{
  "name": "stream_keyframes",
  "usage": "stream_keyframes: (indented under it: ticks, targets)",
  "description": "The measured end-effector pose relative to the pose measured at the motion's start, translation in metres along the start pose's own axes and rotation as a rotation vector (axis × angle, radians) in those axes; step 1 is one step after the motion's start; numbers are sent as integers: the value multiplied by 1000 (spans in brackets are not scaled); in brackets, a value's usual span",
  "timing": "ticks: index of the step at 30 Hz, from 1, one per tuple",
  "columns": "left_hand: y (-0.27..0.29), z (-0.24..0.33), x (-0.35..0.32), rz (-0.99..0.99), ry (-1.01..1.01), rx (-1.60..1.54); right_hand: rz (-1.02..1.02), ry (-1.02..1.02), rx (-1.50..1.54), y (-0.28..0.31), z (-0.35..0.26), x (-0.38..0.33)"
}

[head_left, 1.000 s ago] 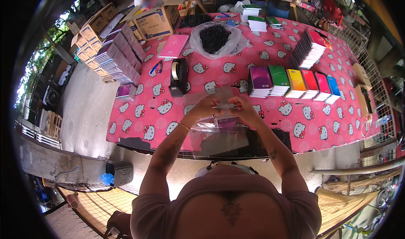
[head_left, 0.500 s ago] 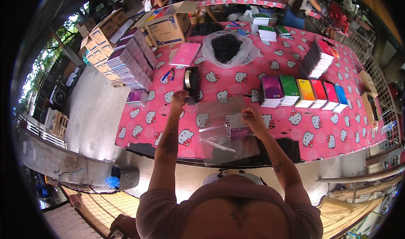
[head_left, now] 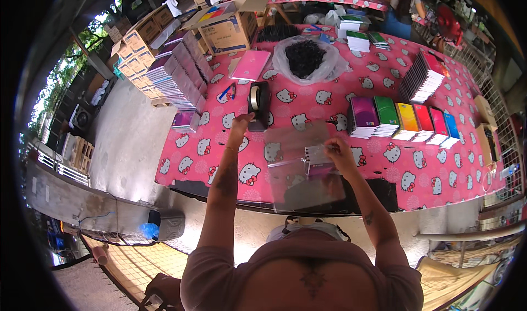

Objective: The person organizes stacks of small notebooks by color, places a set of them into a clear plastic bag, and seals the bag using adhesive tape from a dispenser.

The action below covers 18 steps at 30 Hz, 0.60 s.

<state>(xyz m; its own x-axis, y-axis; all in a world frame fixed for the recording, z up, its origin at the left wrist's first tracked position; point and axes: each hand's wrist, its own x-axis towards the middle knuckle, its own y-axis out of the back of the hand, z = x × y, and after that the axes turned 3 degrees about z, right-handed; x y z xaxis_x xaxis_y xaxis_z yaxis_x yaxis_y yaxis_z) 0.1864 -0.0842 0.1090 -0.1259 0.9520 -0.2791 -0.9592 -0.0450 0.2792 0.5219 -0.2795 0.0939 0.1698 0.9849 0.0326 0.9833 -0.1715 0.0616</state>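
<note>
A clear plastic sheet (head_left: 285, 182) lies spread on the table before me. A small spiral notebook (head_left: 317, 170), pale above and purple below, rests at the middle of the sheet; how the layers overlap is hard to make out. My right hand (head_left: 341, 153) is closed in a pinch at the sheet's right edge, beside the notebook's upper corner. To the left, my left hand (head_left: 241, 124) has its fingers drawn together against the near end of a black tape dispenser (head_left: 262, 113) carrying a roll of tape (head_left: 254, 98). Anything between those fingers is too small to see.
Coloured notebooks (head_left: 414, 121) stand in a row at right, with a taller stack (head_left: 421, 77) behind. Stacked purple notebooks (head_left: 175, 80) line the left edge. Farther back are a pink notebook (head_left: 250, 65), a plastic bag of black material (head_left: 306, 59) and an open carton (head_left: 228, 34).
The whole scene has shifted rightward in the picture. My left fingers now reach over the dispenser's near end, and my right hand keeps its pinch by the notebook.
</note>
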Motion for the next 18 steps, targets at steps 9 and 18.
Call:
stream_keyframes:
  ticks: [9,18]
  targets:
    - [21,-78,-8,102,-92,-573,-43,62,-18,-19,-7,1]
    - [-10,54,-86,-329,-860,705,-20,95,-7,-16,11,3]
